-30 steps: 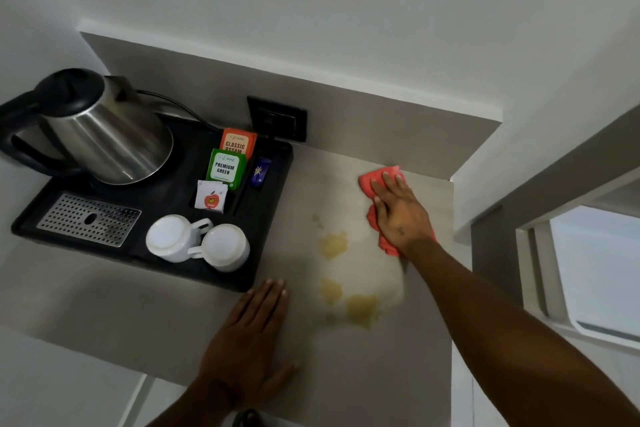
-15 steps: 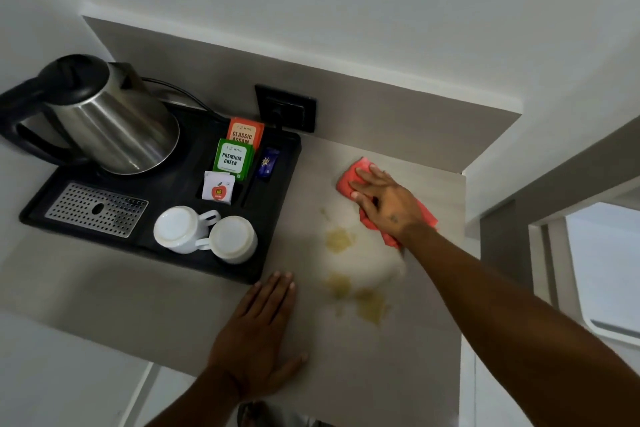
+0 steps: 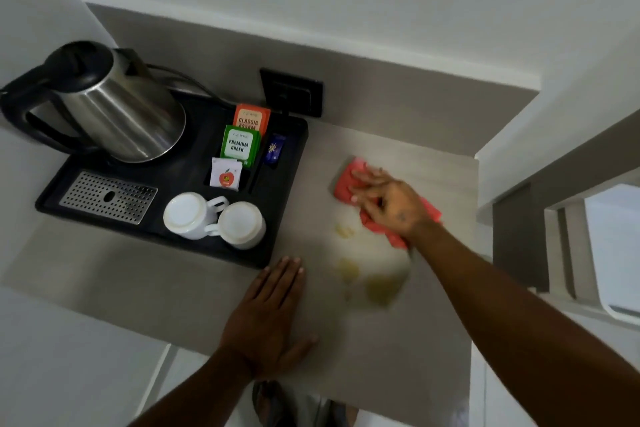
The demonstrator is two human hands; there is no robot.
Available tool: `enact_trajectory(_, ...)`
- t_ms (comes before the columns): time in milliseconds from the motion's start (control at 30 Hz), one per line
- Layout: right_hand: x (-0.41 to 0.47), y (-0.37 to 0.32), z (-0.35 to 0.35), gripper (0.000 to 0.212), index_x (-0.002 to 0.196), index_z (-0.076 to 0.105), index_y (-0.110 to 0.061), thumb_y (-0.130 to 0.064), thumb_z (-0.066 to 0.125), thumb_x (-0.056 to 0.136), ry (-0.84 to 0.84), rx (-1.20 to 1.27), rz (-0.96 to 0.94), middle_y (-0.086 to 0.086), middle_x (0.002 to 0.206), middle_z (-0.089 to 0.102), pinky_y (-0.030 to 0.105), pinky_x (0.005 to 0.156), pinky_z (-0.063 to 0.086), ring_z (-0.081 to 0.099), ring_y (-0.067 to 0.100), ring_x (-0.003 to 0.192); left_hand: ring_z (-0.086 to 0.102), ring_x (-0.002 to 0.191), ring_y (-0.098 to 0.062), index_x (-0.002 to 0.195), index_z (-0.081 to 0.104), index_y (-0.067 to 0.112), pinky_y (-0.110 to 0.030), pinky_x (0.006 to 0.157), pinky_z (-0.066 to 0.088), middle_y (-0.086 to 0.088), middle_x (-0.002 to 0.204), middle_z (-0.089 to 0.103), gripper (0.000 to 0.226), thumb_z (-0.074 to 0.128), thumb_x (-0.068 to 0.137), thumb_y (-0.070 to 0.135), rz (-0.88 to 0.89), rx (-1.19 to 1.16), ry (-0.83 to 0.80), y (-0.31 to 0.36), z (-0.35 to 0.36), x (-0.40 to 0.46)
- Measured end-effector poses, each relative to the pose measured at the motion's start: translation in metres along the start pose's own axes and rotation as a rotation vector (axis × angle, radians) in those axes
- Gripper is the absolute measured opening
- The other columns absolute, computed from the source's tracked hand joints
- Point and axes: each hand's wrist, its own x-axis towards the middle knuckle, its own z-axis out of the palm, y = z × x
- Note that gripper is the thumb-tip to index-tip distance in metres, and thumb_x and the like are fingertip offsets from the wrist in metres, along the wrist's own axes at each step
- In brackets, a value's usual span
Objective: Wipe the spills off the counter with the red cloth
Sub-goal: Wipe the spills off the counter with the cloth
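The red cloth [image 3: 346, 180] lies flat on the grey counter [image 3: 433, 340], right of the black tray. My right hand [image 3: 391, 201] presses down on the cloth with fingers spread, covering most of it. Yellowish spills [image 3: 381, 288] sit on the counter just in front of the cloth, with a smaller spot [image 3: 343, 230] beside the hand. A pale wet smear spreads between the cloth and the spills. My left hand [image 3: 270, 319] rests flat on the counter near its front edge, holding nothing.
A black tray [image 3: 287, 218] on the left holds a steel kettle [image 3: 114, 107], two upturned white cups [image 3: 214, 218], tea sachets [image 3: 242, 139] and a drip grate [image 3: 107, 198]. A wall socket [image 3: 292, 92] sits behind. Walls close the back and right; the counter's front edge drops off.
My right hand has slid the cloth leftward along the back of the counter toward the tray. The uppermost spill looks smaller and smeared. The left hand stays put.
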Motion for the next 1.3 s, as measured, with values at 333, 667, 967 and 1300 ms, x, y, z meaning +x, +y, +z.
enact_trajectory(333, -0.003, -0.044, 0.035, 0.022, 0.11, 0.074, -0.02, -0.026, 0.07, 0.089, -0.099, -0.034, -0.179, 0.005, 0.137, 0.058, 0.041, 0.118, 0.024, 0.035, 0.024, 0.141, 0.005, 0.157, -0.026, 0.159, 0.016, 0.006, -0.05, 0.124, 0.017, -0.014, 0.168, 0.017, 0.1, 0.05, 0.089, 0.067, -0.003, -0.01, -0.006, 0.0, -0.001, -0.001)
enact_trajectory(667, -0.019, -0.034, 0.022, 0.026, 0.115, 0.071, -0.019, -0.025, 0.068, 0.091, 0.018, -0.032, 0.024, 0.007, 0.14, 0.055, 0.04, 0.12, 0.018, 0.034, 0.023, 0.142, 0.0, 0.157, -0.028, 0.16, 0.01, 0.006, -0.051, 0.124, 0.016, -0.015, 0.169, 0.012, 0.103, 0.046, 0.089, 0.071, 0.008, -0.002, 0.001, -0.004, 0.005, 0.0)
enact_trajectory(967, -0.13, -0.067, 0.045, 0.023, 0.112, 0.073, -0.019, -0.027, 0.067, 0.091, -0.027, -0.023, -0.076, 0.003, 0.138, 0.058, 0.04, 0.12, 0.018, 0.034, 0.021, 0.142, 0.004, 0.157, -0.028, 0.159, 0.015, 0.004, -0.05, 0.126, 0.013, -0.017, 0.168, 0.015, 0.099, 0.048, 0.09, 0.066, 0.017, -0.045, 0.04, 0.001, -0.001, -0.003)
enact_trajectory(1300, -0.101, -0.071, 0.049, 0.026, 0.117, 0.071, -0.017, -0.024, 0.063, 0.094, 0.243, -0.069, 0.331, 0.008, 0.144, 0.051, 0.039, 0.119, 0.016, 0.03, 0.025, 0.143, 0.011, 0.156, -0.032, 0.156, 0.022, 0.0, -0.047, 0.127, 0.011, -0.019, 0.166, 0.02, 0.083, 0.047, 0.097, 0.052, 0.047, -0.122, 0.047, -0.001, -0.006, -0.006)
